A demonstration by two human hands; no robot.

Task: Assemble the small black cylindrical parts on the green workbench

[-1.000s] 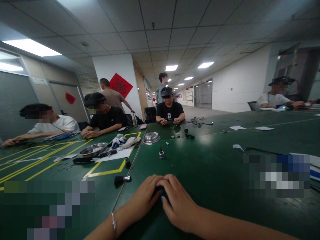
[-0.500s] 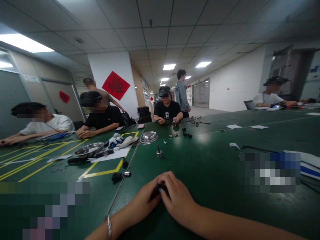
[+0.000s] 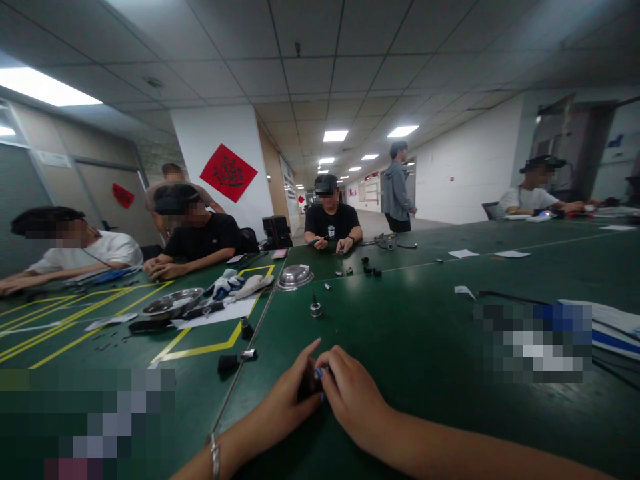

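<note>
Left hand (image 3: 287, 400) and right hand (image 3: 353, 397) meet at the worktop's (image 3: 425, 347) near edge, pinching a small black part (image 3: 307, 385) together (mostly hidden). Bare worktop lies right; a black cylinder (image 3: 235, 361) lies left.

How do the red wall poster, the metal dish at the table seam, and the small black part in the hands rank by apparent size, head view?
1. red wall poster
2. metal dish
3. small black part, mostly hidden between left hand and right hand, so its rank is unsure.

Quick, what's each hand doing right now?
Left hand: fingers closed around a small dark part on the green table.
Right hand: closed on the same part.
</note>
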